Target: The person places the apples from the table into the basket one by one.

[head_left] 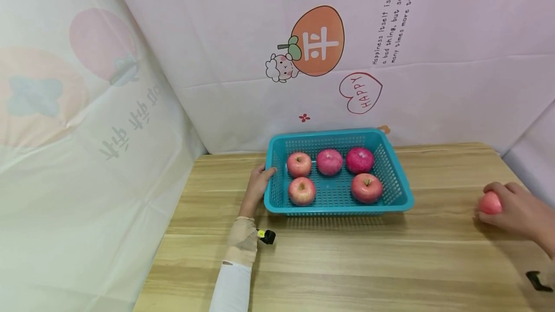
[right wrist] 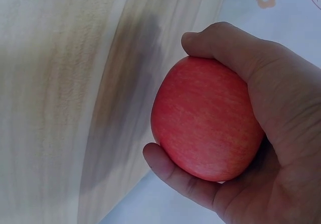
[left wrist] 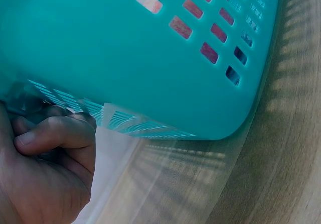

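A teal plastic basket [head_left: 338, 208] with perforated walls stands at the back of the wooden table. Inside it lie several red and pink apples, among them a dark red one [head_left: 360, 160] at the back right and a paler one [head_left: 302, 191] at the front left. My left hand [head_left: 258, 184] grips the basket's left rim; the left wrist view shows its curled fingers [left wrist: 55, 133] against the wall. Far to the right, my right hand [head_left: 518, 208] holds a red apple [right wrist: 208, 118], with thumb and fingers curled round it.
The wooden table [head_left: 347, 264] extends in front of the basket and to both sides. Behind it hangs a printed white cloth [head_left: 225, 61], close to the basket's back rim. Another pale cloth [head_left: 65, 196] covers the left side.
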The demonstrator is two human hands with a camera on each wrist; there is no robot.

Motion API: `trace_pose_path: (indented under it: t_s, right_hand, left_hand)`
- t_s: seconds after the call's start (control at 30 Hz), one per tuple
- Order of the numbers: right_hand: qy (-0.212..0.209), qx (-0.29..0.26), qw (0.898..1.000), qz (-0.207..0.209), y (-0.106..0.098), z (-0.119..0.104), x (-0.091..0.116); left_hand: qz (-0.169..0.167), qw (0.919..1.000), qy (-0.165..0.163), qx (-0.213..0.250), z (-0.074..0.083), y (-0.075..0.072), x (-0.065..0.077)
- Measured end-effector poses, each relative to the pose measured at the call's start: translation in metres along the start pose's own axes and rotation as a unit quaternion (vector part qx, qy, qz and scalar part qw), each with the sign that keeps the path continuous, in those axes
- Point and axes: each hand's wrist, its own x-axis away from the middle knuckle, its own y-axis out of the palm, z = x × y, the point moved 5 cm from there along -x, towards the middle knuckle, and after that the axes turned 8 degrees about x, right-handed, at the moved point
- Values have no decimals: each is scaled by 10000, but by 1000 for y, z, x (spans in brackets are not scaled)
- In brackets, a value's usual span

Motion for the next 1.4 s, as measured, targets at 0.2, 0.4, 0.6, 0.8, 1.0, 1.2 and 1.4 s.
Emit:
trace_pose_path:
  t_s: [0.2,0.4,0.6,0.8,1.0,1.2,1.4]
  right_hand:
    - [-46,-53,10000,31,-2,-1,-3]
    - [-57,-19,10000,-50,-5,-5,-5]
    - [5,118,9998,-165,-8,-12,-8]
    - [46,121,9998,-166,-12,-16,-10]
    - [-117,161,9998,-57,-16,-22,-13]
    - [-177,206,9996,-19,-21,-27,-16]
    - [-253,255,9993,39,-25,-32,-18]
  left_hand:
    - [-20,10000,24,35,0,0,-2]
    - [25,10000,-13,6,1,0,-1]
    - [63,10000,-25,10,1,0,1]
    - [56,10000,13,7,2,0,2]
    - [77,10000,-31,-48,1,0,1]
    - [22,10000,-55,-27,2,0,2]
    - [-19,10000,-64,7,0,-1,0]
